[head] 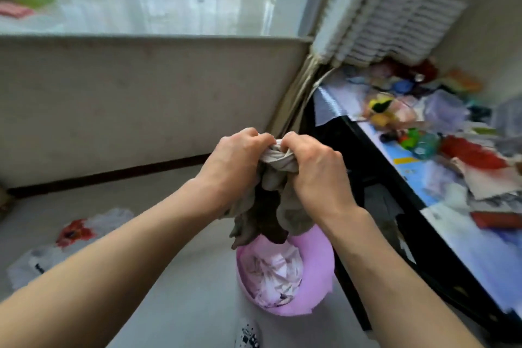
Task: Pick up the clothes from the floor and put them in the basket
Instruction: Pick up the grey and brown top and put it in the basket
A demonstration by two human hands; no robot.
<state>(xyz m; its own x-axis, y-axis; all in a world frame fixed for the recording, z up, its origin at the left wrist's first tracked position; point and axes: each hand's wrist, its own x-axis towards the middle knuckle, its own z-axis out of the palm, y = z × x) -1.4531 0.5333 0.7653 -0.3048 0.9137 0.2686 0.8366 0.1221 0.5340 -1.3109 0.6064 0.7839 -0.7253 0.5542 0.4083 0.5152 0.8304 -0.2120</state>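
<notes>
A grey-brown garment [271, 206] hangs bunched in the air directly over the basket, its top edge gathered between both hands. The left hand [234, 161] and right hand [313, 169] sit side by side, nearly touching, each with fingers curled tightly round the cloth, and the loose ends dangle to the basket's rim at its 12 o'clock. The pink basket [316, 277] stands on the floor [197, 291] and already holds a crumpled pale pink and white cloth [271, 271] that fills most of it. At the basket's 9 o'clock, well apart, a white garment with a red flower print [73, 237] lies spread on the floor. At 3 o'clock stands a black-edged surface [480, 257] cluttered with blurred coloured items. At 12 o'clock, beyond the wall, is a pale window ledge [169, 3].
</notes>
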